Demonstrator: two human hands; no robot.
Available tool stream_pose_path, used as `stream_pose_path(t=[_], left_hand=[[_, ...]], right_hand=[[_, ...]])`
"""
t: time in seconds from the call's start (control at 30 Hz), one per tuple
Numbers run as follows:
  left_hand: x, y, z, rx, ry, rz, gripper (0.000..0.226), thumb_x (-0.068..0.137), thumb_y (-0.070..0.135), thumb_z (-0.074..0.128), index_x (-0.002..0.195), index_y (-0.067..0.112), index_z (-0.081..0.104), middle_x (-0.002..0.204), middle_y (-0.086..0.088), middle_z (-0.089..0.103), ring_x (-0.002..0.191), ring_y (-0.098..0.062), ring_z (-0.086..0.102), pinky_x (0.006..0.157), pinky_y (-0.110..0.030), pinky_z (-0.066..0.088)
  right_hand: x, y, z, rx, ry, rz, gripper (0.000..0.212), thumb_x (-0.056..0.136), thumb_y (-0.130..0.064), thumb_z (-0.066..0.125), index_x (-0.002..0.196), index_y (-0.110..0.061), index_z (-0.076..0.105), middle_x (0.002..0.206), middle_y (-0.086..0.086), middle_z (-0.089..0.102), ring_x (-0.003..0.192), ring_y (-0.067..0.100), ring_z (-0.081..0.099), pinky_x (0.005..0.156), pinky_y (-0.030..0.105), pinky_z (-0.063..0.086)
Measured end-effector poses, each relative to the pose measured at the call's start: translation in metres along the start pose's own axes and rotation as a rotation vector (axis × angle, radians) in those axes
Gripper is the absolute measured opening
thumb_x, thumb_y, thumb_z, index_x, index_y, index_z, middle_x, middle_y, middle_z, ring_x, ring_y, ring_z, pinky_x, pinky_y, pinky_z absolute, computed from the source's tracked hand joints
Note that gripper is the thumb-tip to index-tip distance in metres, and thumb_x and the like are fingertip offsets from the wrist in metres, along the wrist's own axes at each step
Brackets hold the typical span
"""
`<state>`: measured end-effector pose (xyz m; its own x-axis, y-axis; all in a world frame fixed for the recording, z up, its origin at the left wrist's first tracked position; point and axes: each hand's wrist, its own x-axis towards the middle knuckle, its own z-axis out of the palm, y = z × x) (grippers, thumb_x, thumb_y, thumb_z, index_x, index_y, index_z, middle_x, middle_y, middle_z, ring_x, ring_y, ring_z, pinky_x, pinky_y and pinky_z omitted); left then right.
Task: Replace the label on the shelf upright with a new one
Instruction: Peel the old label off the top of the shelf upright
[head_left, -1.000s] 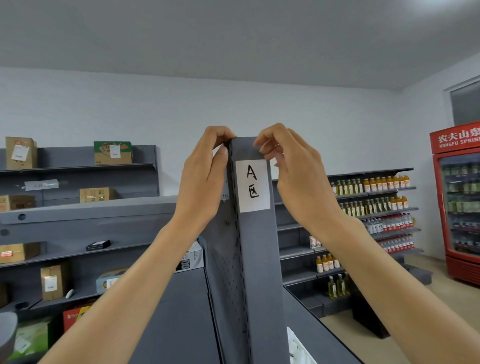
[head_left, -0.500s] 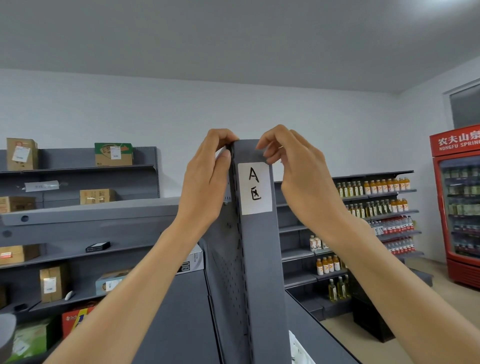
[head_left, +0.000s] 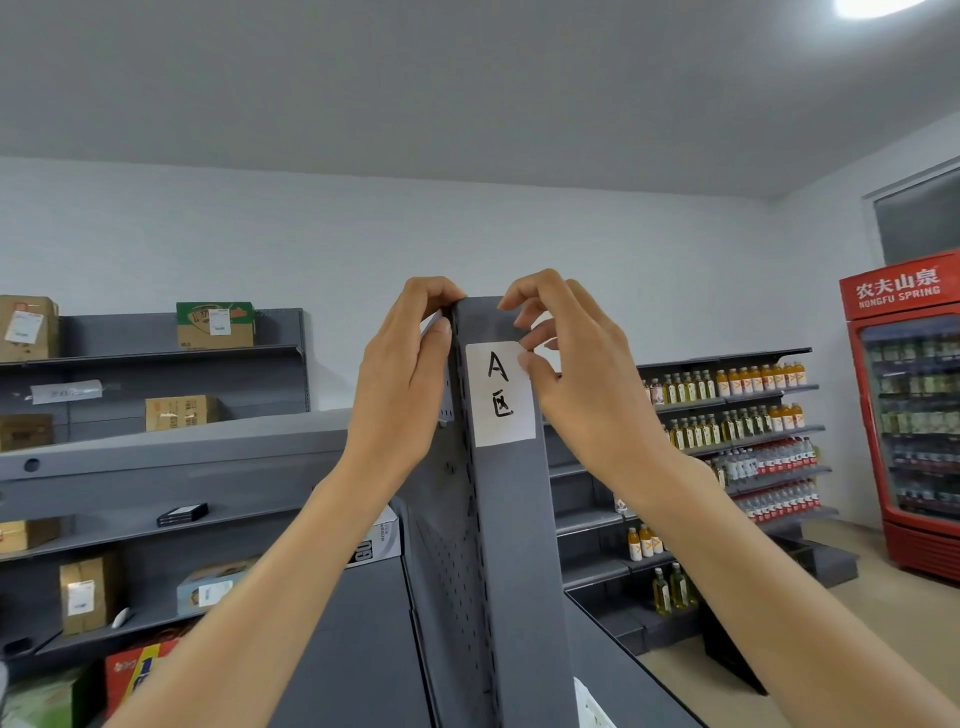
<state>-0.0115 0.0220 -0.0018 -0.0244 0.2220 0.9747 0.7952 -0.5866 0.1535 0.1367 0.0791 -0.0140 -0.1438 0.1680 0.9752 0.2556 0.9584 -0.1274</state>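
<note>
— Since a second ago the right hand (head_left: 582, 374) has slid down from the top corner of the upright (head_left: 511, 519) to the upper right corner of the label (head_left: 500, 396); the left hand (head_left: 402, 379) sits where it was.

— And where is the label now?

— Stuck flat on the front face of the upright, near its top, with the letter A and a character below it. None of it looks lifted yet.

— Why is the left hand up there at all?

— I'd say to steady the post. Its fingers (head_left: 431, 293) curl over the top left edge and the thumb presses the side, so it is closed around the upright and holds nothing loose.

— What about the right one?

— Its fingers (head_left: 535, 332) are curled in, thumb and fingertips pinched together right at the label's corner. They touch the paper edge, but I cannot tell whether they have caught it or are only picking at it.

— So peeling comes first?

— That is my reading: the old label must come off before a new one goes on, and a corner is the easiest place to start. Thin paper may tear if pulled too fast.

— Any new label in sight?

— Neither hand holds one, and I see none I could name.
</note>
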Motion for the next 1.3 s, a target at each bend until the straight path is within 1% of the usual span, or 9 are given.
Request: stream_pose_path(t=[0.2,0.33,0.43,0.53,0.67,0.83,0.93,1.13,1.3], left_hand=[[-0.001,0.000,0.000,-0.008,-0.002,-0.010,0.026,0.102,0.002,0.037,0.118,0.012,0.054,0.112,0.003,0.064,0.100,0.001,0.058,0.080,-0.004,0.043],[0.000,-0.001,-0.001,-0.019,-0.010,-0.010,0.027,0.101,0.002,0.037,0.118,0.014,0.055,0.115,0.004,0.064,0.111,-0.005,0.059,0.089,-0.010,0.043],[0.000,-0.001,-0.001,-0.019,-0.015,-0.012,0.026,0.101,0.002,0.037,0.117,0.013,0.055,0.114,0.005,0.064,0.111,-0.004,0.059,0.088,-0.009,0.042],[0.000,-0.001,0.000,-0.018,-0.008,-0.014,0.026,0.101,0.002,0.037,0.117,0.013,0.054,0.113,0.007,0.064,0.109,-0.002,0.058,0.086,-0.007,0.041],[0.000,-0.001,0.001,-0.022,-0.002,-0.014,0.025,0.101,0.003,0.037,0.116,0.014,0.054,0.112,0.007,0.064,0.106,-0.001,0.059,0.083,-0.007,0.043],[0.000,0.000,0.000,-0.024,-0.003,-0.026,0.026,0.101,0.003,0.038,0.117,0.015,0.055,0.114,0.007,0.063,0.107,0.002,0.058,0.083,-0.003,0.039],[0.000,0.000,-0.001,-0.042,-0.013,-0.035,0.026,0.101,0.003,0.038,0.117,0.015,0.055,0.114,0.007,0.063,0.108,0.002,0.058,0.082,-0.001,0.038],[0.001,-0.001,-0.002,-0.054,-0.036,-0.038,0.027,0.101,0.002,0.037,0.117,0.016,0.054,0.114,0.007,0.063,0.111,-0.004,0.058,0.086,-0.008,0.043],[0.001,-0.001,-0.003,-0.028,-0.050,-0.033,0.028,0.101,0.001,0.038,0.119,0.016,0.053,0.117,0.006,0.063,0.114,-0.004,0.057,0.087,-0.006,0.041]], right_hand=[[-0.002,-0.005,-0.002,0.007,0.050,0.009,0.043,0.092,0.007,0.058,0.118,-0.026,0.047,0.096,-0.004,0.051,0.085,0.014,0.062,0.076,0.036,0.058],[-0.014,-0.011,-0.006,0.049,-0.003,0.026,0.046,0.092,0.013,0.055,0.108,-0.028,0.043,0.084,-0.012,0.043,0.074,0.012,0.054,0.070,0.021,0.054],[-0.021,-0.016,-0.011,0.091,0.020,0.038,0.059,0.089,0.020,0.054,0.100,-0.036,0.039,0.080,-0.003,0.045,0.075,0.017,0.051,0.075,0.013,0.052],[-0.016,-0.016,-0.017,0.114,0.044,0.058,0.065,0.090,0.017,0.058,0.098,-0.044,0.036,0.090,0.003,0.053,0.087,0.017,0.061,0.081,0.025,0.055],[-0.009,-0.010,-0.015,0.096,-0.022,0.080,0.065,0.087,0.011,0.068,0.107,-0.043,0.038,0.110,-0.006,0.054,0.098,-0.001,0.057,0.081,0.003,0.048],[-0.004,-0.008,-0.008,0.168,-0.058,0.138,0.053,0.089,0.004,0.068,0.117,-0.035,0.047,0.097,-0.010,0.061,0.082,0.001,0.064,0.071,0.013,0.052],[-0.008,-0.010,-0.006,0.153,-0.019,0.131,0.057,0.089,0.005,0.068,0.121,-0.037,0.047,0.093,-0.008,0.060,0.083,0.002,0.065,0.072,0.015,0.052],[-0.014,-0.013,-0.006,0.145,-0.005,0.117,0.064,0.088,0.007,0.069,0.124,-0.040,0.043,0.092,-0.009,0.059,0.084,0.004,0.065,0.077,0.005,0.047],[-0.019,-0.016,-0.007,0.146,-0.015,0.104,0.065,0.088,0.009,0.067,0.121,-0.042,0.042,0.090,-0.010,0.058,0.082,0.009,0.066,0.077,0.016,0.051]])
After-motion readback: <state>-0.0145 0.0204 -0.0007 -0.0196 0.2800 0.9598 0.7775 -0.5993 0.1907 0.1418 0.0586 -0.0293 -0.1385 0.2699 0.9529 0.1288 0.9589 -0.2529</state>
